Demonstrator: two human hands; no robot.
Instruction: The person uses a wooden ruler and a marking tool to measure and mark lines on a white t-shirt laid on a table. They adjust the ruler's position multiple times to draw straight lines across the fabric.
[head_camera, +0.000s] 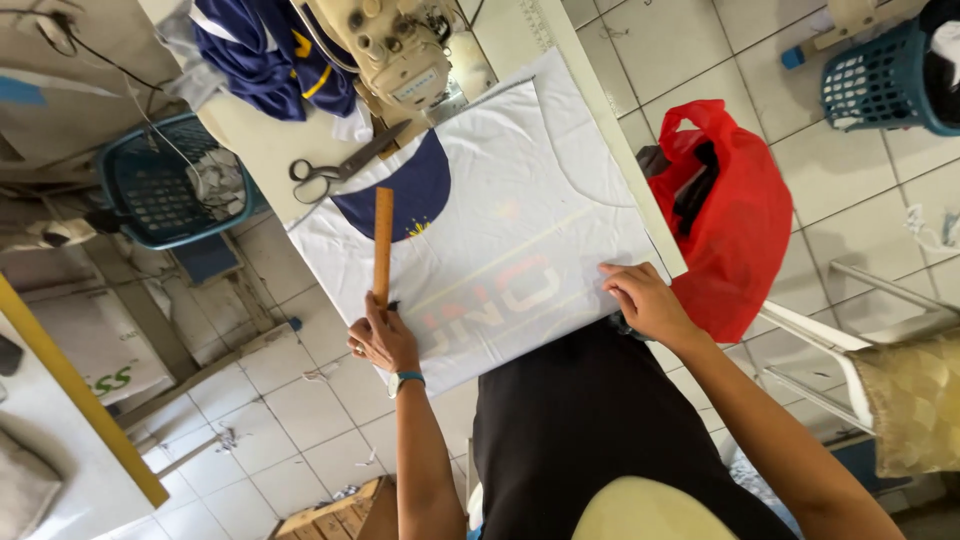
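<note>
A white garment is spread flat on the bench, with a dark blue neck panel toward the sewing machine and faded red lettering seen through the cloth near the person's edge. A wooden ruler is laid lengthwise on the garment, its far end over the blue panel and its near end held down by the left hand; the grip there is closed on the ruler's end, the fingers pinched around it. A blue-banded watch is worn on that wrist. The right hand is pressed on the garment's near right corner, just beside the bench edge, its fingers bent onto the cloth; whether the cloth is pinched or only held flat cannot be told.

Black-handled scissors are lying on the bench beside the machine, just beyond the garment. A dark blue piece of clothing is heaped left of the machine. A red plastic bag is hung off the bench's right side, and blue baskets are standing on the tiled floor.
</note>
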